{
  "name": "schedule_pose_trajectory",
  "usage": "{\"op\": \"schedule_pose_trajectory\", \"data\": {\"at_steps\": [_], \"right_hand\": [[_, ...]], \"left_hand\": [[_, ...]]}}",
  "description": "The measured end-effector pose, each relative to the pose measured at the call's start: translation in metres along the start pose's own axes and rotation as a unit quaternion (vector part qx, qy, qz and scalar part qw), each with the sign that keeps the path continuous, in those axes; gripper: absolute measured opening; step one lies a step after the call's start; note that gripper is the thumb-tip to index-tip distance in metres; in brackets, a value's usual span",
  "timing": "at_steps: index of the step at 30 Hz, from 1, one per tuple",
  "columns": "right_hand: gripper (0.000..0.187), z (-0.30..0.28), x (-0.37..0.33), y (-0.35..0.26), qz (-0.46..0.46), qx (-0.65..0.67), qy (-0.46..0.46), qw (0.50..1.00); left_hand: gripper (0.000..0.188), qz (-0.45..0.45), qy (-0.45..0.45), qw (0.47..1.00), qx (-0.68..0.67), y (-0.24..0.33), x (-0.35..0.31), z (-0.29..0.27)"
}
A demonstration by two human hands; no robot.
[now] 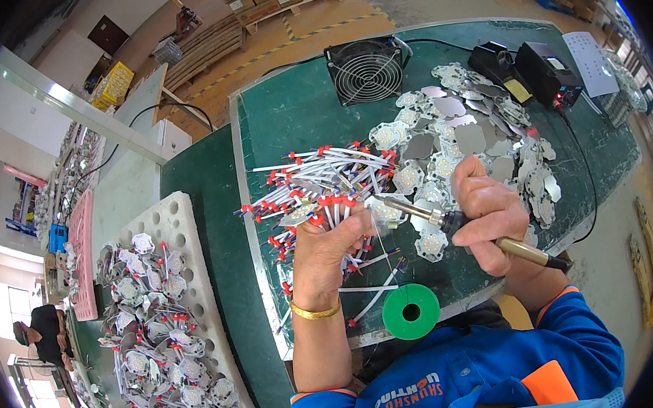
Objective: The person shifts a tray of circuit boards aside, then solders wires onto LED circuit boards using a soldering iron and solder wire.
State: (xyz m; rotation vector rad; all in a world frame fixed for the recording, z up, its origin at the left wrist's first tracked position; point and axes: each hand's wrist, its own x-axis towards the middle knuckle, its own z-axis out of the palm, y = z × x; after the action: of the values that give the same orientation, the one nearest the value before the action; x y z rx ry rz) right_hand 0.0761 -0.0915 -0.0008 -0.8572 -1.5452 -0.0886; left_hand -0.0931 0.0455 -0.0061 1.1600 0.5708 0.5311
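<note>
Green plastic, a solder spool (411, 312), lay nearest the person at the front edge of the green mat (297, 122), with its thin solder thread rising toward the hands. Just beyond it the left hand (328, 250) was closed around a bunch of white wires with red sleeves (317, 185), and appeared to pinch a small star-shaped LED board (383, 212) at its fingertips; the exact hold on the board was hard to make out. The right hand (491, 214) was clamped pen-fashion around a soldering iron (450, 220), whose tip pointed left and met the board just beside the left fingers.

Judged from this, the joint called for a steady tip laid flat against pad and wire end together, solder fed to the joint rather than to the iron, and the left fingers kept clear of the hot metal. Resting the right wrist on the mat would probably have steadied the stroke.

Farther back a heap of loose LED boards (474, 135) spread across the mat. Beyond them stood a small black fan (366, 69) and the black soldering station (546, 71). Well apart to the left, a white foam tray (191, 238) held wired boards.
</note>
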Motion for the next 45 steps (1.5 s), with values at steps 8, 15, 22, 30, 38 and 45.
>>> {"op": "schedule_pose_trajectory", "data": {"at_steps": [8,15,22,30,38,45], "right_hand": [[0.022,0.004,0.001,0.002,0.003,0.009,-0.018,1.0],[0.01,0.005,-0.001,0.003,0.005,-0.035,-0.046,0.998],[0.021,-0.001,0.001,0.005,-0.023,-0.038,-0.073,0.996],[0.02,0.002,0.0,0.003,-0.015,-0.01,0.004,1.0],[0.026,0.01,-0.005,0.002,0.122,-0.202,-0.036,0.971],[0.027,0.012,-0.014,0.01,0.118,-0.218,0.01,0.969]], "left_hand": [[0.013,0.037,-0.054,0.994,-0.09,-0.008,0.002,0.001],[0.014,0.019,-0.012,0.999,-0.026,-0.001,0.0,0.002],[0.014,0.012,0.003,0.999,-0.03,-0.001,0.0,0.005],[0.015,-0.018,0.005,0.998,-0.064,-0.001,-0.003,0.003],[0.017,-0.057,-0.056,0.997,-0.021,-0.013,0.004,0.009],[0.027,-0.064,-0.065,0.996,-0.006,-0.008,0.001,0.023]]}}
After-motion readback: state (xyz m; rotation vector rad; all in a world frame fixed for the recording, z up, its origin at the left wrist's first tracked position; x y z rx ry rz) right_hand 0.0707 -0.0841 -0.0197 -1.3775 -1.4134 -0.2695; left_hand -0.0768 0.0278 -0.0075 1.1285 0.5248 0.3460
